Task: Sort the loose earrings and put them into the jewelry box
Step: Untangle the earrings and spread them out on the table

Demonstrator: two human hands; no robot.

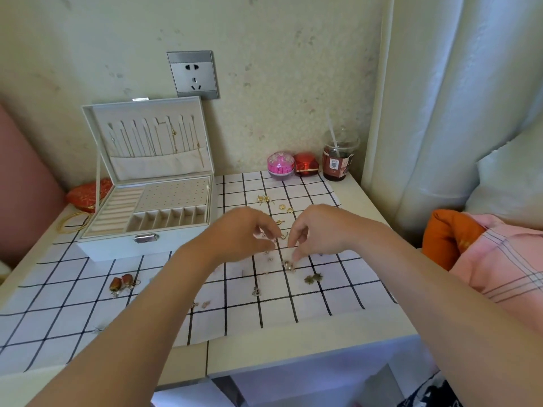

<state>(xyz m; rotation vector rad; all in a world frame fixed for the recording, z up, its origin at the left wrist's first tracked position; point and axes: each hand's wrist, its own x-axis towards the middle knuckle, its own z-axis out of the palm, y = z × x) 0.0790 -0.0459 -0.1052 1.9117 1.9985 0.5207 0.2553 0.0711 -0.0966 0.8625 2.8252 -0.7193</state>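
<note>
The left hand (244, 230) and right hand (318, 230) hover close together over the middle of the checked cloth (346, 292). Both have their fingers curled downward and drawn narrow, though blur hides whether either pinches anything; the right fingertips (296, 255) hang just above a small pale earring (289, 265). Around them lie gold hoops (285, 208) farther off, a leaf-shaped pair (313, 278) to the near right and a red drop pair (122, 282) to the near left, with the jewelry box (117, 245) open at the far left.
</note>
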